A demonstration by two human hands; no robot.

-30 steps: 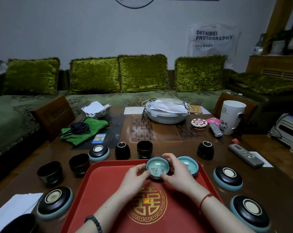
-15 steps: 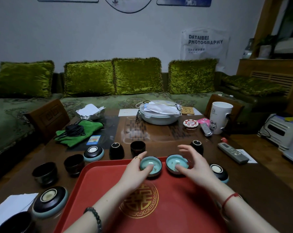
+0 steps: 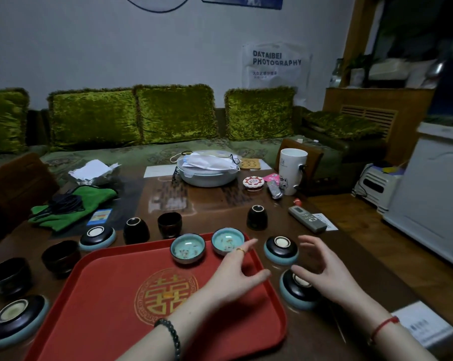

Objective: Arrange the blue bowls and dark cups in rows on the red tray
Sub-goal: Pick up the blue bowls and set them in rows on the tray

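Both hands — left hand (image 3: 237, 276), right hand (image 3: 321, 267) — spread, holding nothing, flank an upturned blue-rimmed ceramic bowl (image 3: 281, 249) beside the red plastic tray (image 3: 95, 303); advise gripping opposite rims, then inverting.

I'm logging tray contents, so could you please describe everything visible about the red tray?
The red tray is a glossy, plastic-looking rectangle with rounded corners and a raised rim, lying flat on the wooden table. A gold double-happiness emblem marks its centre. Two upright blue bowls sit along its far edge. The left hand hovers over its right side.
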